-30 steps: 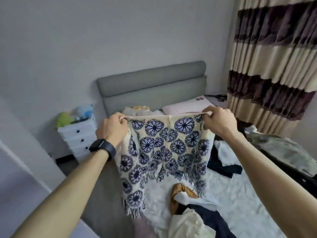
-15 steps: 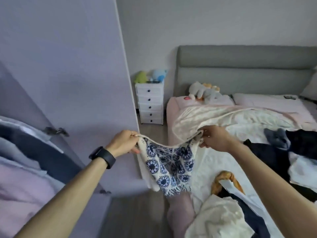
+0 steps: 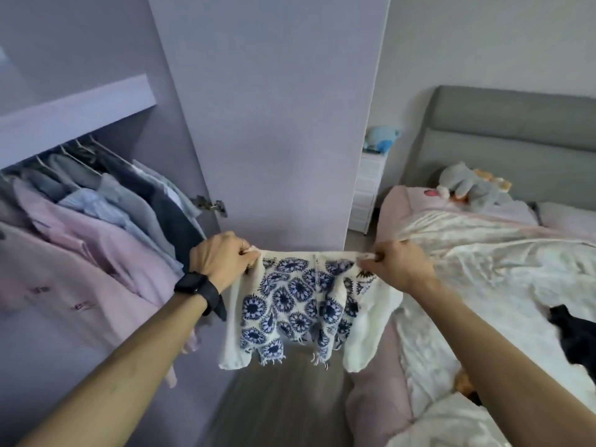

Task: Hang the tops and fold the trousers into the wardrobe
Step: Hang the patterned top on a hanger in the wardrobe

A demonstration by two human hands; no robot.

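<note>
At the far left stands the open lilac wardrobe [image 3: 77,104]. Under its shelf a row of garments hangs from a rail: a pale pink buttoned shirt [image 3: 80,253] nearest the camera, then blue-striped, grey and dark navy pieces packed close behind it. Just to their right is the flat lilac wardrobe door [image 3: 274,124], swung open, with a metal hinge [image 3: 209,204] showing at its inner edge.

In front of the lower part of that door, the left hand [image 3: 219,259], with a black smartwatch [image 3: 196,287] on its wrist, has its fingers curled tightly round one upper corner of the white knitted top with a blue flower pattern [image 3: 296,304]. The right hand [image 3: 396,266] pinches the opposite upper corner between thumb and curled fingers. The top's upper edge is pulled nearly straight between the two hands, and the rest hangs freely, its plain white sides and fringed hem dangling above the grey wood-look floor [image 3: 283,398], between the wardrobe and the bed.

Past the door's edge a small white chest of drawers [image 3: 366,195] stands against the wall with a blue plush toy [image 3: 382,140] on it. To the right lies the bed with a grey padded headboard [image 3: 516,140]. A grey plush toy [image 3: 474,188] rests near the pillows, a rumpled cream quilt [image 3: 483,259] covers the mattress, and a black garment [image 3: 577,337] lies on the quilt at the right edge.
</note>
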